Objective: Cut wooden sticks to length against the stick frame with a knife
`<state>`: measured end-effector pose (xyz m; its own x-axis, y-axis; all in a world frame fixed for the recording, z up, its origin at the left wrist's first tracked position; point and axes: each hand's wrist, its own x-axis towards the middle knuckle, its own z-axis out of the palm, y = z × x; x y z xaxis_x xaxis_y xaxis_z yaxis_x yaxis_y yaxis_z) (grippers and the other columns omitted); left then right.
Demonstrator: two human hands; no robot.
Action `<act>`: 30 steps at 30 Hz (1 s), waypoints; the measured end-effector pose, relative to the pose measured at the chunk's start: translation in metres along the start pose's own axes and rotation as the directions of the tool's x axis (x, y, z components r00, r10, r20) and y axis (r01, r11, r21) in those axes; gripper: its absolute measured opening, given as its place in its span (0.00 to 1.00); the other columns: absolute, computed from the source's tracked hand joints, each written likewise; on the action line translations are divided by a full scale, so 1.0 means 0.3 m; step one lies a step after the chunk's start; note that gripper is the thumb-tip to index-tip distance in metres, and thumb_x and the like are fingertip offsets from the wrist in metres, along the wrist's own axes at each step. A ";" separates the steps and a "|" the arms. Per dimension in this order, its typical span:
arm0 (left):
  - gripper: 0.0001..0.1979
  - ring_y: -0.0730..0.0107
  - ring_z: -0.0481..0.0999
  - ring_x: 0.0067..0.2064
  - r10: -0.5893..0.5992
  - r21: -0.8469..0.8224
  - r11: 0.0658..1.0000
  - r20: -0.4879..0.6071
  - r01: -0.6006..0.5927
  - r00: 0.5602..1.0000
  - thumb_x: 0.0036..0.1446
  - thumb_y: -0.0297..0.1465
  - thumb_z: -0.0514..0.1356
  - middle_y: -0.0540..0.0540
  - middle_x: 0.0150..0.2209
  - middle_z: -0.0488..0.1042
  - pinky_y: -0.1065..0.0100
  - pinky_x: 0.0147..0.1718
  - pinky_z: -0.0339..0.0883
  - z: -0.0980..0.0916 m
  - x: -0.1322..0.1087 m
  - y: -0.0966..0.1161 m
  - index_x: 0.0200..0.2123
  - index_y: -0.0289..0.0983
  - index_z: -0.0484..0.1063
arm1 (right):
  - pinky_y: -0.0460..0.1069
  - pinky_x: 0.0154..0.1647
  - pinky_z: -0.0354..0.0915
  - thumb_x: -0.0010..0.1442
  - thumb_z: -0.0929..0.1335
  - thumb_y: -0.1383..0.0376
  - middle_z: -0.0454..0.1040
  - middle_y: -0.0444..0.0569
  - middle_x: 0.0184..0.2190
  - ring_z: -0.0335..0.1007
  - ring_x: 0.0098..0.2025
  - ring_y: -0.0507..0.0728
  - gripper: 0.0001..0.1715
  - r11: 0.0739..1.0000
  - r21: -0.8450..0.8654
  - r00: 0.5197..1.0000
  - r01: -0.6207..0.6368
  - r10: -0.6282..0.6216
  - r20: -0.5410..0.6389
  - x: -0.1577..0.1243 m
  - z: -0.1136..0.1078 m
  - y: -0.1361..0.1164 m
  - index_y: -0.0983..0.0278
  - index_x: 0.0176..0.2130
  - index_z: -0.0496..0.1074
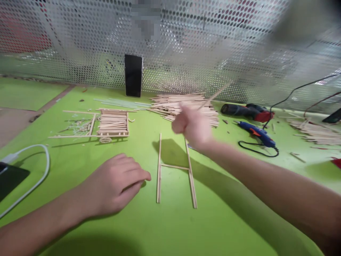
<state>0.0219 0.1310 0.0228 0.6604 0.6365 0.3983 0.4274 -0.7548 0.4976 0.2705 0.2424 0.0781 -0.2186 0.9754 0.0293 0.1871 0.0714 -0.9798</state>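
Flat on the green table lies a small H-shaped frame of wooden sticks [174, 166]: two long sides joined by one crosspiece. My left hand [121, 183] rests on the table just left of the frame, apart from it, palm down. Its fingers lie loosely bent with a gap beside the thumb, and no object shows in it. Above the frame's far right end, my right hand [193, 126] is raised and blurred, closed on a thin wooden stick [217, 94] that points up to the right. Behind that hand is a large pile of wooden sticks [170, 105].
A small stick-built cart [113, 122] stands at left, near pale glue sticks [119, 103]. A phone [133, 75] leans on the perforated metal screen [170, 53]. At right are a blue glue gun [257, 133], a dark power tool [245, 111] and more sticks [317, 131]. A white cable [48, 160] curves at left.
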 end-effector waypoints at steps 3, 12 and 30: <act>0.13 0.68 0.77 0.37 0.000 -0.011 1.000 -0.002 0.000 1.000 0.73 0.23 0.54 0.52 0.37 0.83 0.62 0.41 0.62 0.001 0.004 -0.001 0.47 0.40 0.77 | 0.49 0.21 0.47 0.72 0.68 0.44 0.50 0.38 0.14 0.44 0.18 0.50 0.40 0.996 0.034 0.993 -0.087 0.084 0.077 -0.010 0.034 0.088 0.57 0.17 0.54; 0.13 0.67 0.78 0.37 -0.008 0.027 1.000 0.000 0.008 1.000 0.74 0.26 0.54 0.50 0.37 0.84 0.61 0.41 0.66 0.015 0.005 -0.009 0.47 0.40 0.79 | 0.48 0.19 0.42 0.79 0.56 0.56 0.35 0.38 0.14 0.33 0.19 0.51 0.41 0.743 0.566 0.932 -0.358 0.321 0.167 -0.084 0.007 -0.066 0.60 0.17 0.38; 0.21 0.66 0.63 0.28 0.337 0.450 0.866 -0.201 -0.219 0.920 0.72 0.41 0.63 0.50 0.23 0.73 0.59 0.30 0.51 -0.026 0.046 0.091 0.27 0.38 0.75 | 0.47 0.20 0.40 0.80 0.52 0.51 0.35 0.38 0.14 0.31 0.19 0.51 0.42 0.436 0.623 0.746 -0.650 0.211 0.631 -0.291 0.157 -0.129 0.61 0.16 0.39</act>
<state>0.0377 0.1204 0.0478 0.6277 0.3628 0.6887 0.5030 -0.8643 -0.0031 0.2372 0.1447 0.1041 -0.7282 0.6114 -0.3097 -0.3730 -0.7326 -0.5693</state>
